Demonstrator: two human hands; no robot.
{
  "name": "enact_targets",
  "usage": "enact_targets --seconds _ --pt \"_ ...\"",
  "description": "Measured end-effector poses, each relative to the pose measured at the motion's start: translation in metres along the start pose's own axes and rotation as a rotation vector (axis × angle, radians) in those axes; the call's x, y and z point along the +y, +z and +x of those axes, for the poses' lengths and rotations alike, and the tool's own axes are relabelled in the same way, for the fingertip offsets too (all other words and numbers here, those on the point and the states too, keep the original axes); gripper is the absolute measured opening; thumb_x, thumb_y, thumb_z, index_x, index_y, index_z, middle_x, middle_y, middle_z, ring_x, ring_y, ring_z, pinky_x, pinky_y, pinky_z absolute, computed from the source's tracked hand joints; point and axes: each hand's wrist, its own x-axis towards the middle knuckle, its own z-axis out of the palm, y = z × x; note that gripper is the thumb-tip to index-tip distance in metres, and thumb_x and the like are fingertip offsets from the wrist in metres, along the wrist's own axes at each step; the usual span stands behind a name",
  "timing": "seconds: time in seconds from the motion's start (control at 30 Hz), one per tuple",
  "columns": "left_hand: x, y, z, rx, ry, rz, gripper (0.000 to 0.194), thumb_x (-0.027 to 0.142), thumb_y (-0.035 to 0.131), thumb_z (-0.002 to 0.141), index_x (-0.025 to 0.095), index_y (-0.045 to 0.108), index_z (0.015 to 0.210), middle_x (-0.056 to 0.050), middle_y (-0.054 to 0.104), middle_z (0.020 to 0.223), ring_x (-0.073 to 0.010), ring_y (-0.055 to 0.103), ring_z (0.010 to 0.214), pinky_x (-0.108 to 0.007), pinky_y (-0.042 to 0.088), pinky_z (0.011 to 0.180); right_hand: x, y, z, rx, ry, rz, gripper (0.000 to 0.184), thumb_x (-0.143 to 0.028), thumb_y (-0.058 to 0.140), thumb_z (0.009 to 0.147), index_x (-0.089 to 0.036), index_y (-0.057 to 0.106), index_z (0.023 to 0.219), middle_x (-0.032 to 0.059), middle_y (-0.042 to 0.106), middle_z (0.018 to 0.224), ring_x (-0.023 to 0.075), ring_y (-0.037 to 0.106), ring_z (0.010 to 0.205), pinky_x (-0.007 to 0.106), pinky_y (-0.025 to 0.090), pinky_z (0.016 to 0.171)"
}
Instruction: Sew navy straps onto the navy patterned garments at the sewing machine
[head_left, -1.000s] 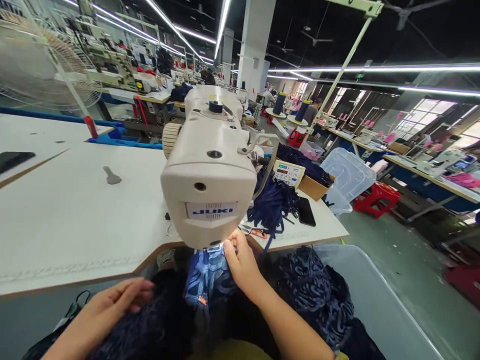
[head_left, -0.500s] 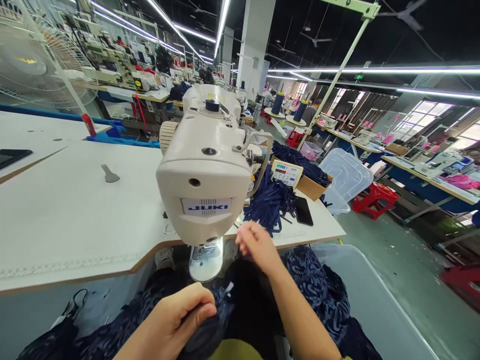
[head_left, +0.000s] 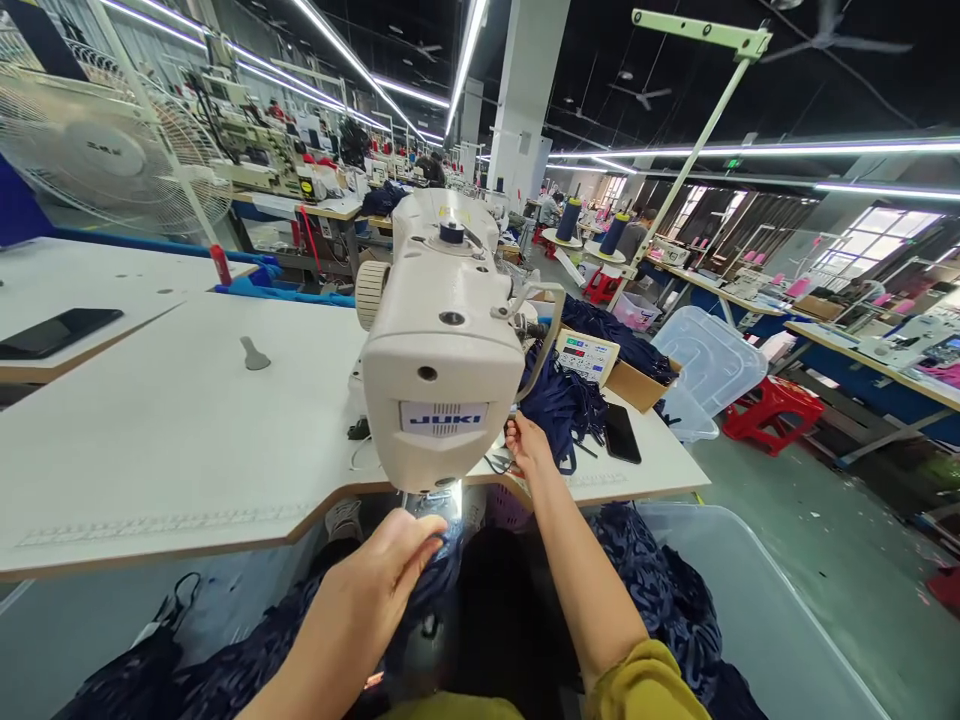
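Head view: navy garment (head_left: pixel 448 562), beneath sewing machine (head_left: pixel 442 365) head; left hand (head_left: pixel 379 565), fingers pinching it, presumably for steadiness. Right hand (head_left: pixel 531 447), fingers curled, grip unclear, beside navy strips (head_left: pixel 561 400), apparently heaped within reach.

The left grip (head_left: pixel 379 565) partly hides the blue fabric (head_left: pixel 448 562); the frame crops the fan (head_left: pixel 105 155)

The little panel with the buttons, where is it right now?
In the head view, the button panel is just right of the white sewing machine, behind the dark blue straps and beside the cardboard box.
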Motion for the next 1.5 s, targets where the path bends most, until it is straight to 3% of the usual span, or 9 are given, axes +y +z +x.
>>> enact_targets --seconds 0.13,0.27,0.37,0.57,0.83,1.03,1.17,1.3,1.5 --pt "-0.002 0.0 -0.003 0.111 0.194 0.274 0.035 0.031 0.029 0.099 0.023 0.063 0.097 0.001 0.057 0.079 -0.0093 0.054 0.055 -0.02 0.039 0.051 0.004 0.001 0.0 0.039 0.043 -0.038 0.021 -0.029 0.053 0.094 -0.011 0.057 0.084 -0.0036 0.057 0.068 0.0043 0.053 0.051 0.015 0.045 0.045" --pt "0.006 -0.002 0.001 0.319 0.402 0.451 0.027 0.026 0.039 0.097 0.019 0.065 0.098 -0.005 0.064 0.093 -0.0194 0.06 0.083 -0.032 0.044 0.076 0.0 0.008 0.005 0.053 0.036 -0.09 0.024 -0.031 0.053 0.094 -0.011 0.057 0.081 -0.0059 0.052 0.061 0.0029 0.045 0.044 0.014 0.039 0.041" --pt "0.009 0.003 0.002 0.382 0.519 0.513 0.026 0.027 0.042 0.097 0.013 0.065 0.098 -0.008 0.066 0.095 -0.0202 0.059 0.087 -0.033 0.043 0.082 -0.011 0.009 0.0 0.028 -0.035 -0.128 0.03 -0.039 0.056 0.09 -0.013 0.057 0.074 -0.0086 0.042 0.051 0.0015 0.033 0.037 0.014 0.027 0.034" --pt "0.002 0.006 -0.004 0.31 0.556 0.546 0.028 0.018 0.039 0.097 0.013 0.064 0.107 -0.007 0.068 0.101 -0.0183 0.061 0.092 -0.032 0.044 0.086 -0.035 -0.006 -0.059 -0.061 -0.23 -0.194 0.04 -0.056 0.06 0.078 -0.016 0.061 0.073 -0.0076 0.04 0.051 0.0022 0.032 0.041 0.014 0.026 0.037" --pt "0.012 0.005 -0.01 0.238 0.509 0.468 0.043 -0.002 0.027 0.088 0.012 0.063 0.106 -0.006 0.07 0.103 -0.0145 0.065 0.093 -0.025 0.051 0.086 -0.033 -0.002 -0.153 -0.461 -0.155 -0.382 0.032 -0.048 0.062 0.081 -0.018 0.059 0.093 -0.0051 0.052 0.059 0.0063 0.045 0.046 0.017 0.037 0.043" --pt "-0.011 0.006 -0.027 0.115 0.487 0.311 0.046 0.001 0.034 0.085 0.011 0.049 0.128 -0.012 0.062 0.123 -0.0166 0.057 0.116 -0.028 0.052 0.094 -0.022 0.009 -0.164 -0.456 -0.293 -0.579 0.027 -0.044 0.056 0.085 -0.019 0.059 0.094 -0.0035 0.051 0.067 0.0108 0.048 0.057 0.022 0.041 0.053" --pt "-0.015 0.005 -0.026 0.157 0.554 0.296 0.042 0.003 0.028 0.09 0.01 0.054 0.123 -0.011 0.063 0.122 -0.0155 0.056 0.118 -0.028 0.049 0.098 -0.015 0.012 -0.169 -0.43 -0.356 -0.696 0.023 -0.039 0.055 0.086 -0.019 0.06 0.096 -0.0034 0.05 0.067 0.0119 0.047 0.061 0.024 0.039 0.059" --pt "-0.009 0.004 -0.017 0.174 0.681 0.344 0.032 0.005 0.036 0.094 0.011 0.06 0.116 -0.005 0.067 0.116 -0.0126 0.058 0.113 -0.026 0.041 0.107 -0.005 0.014 -0.173 -0.446 -0.278 -0.596 0.021 -0.035 0.056 0.085 -0.019 0.056 0.099 -0.0059 0.045 0.065 0.0104 0.043 0.06 0.022 0.038 0.061" --pt "-0.015 0.01 -0.021 0.146 0.585 0.308 0.036 0.007 0.037 0.095 0.014 0.055 0.126 -0.003 0.062 0.126 -0.0166 0.049 0.125 -0.037 0.036 0.113 -0.004 0.013 -0.171 -0.495 -0.182 -0.499 0.024 -0.035 0.057 0.085 -0.02 0.053 0.102 -0.0067 0.041 0.067 0.01 0.042 0.062 0.021 0.038 0.063"
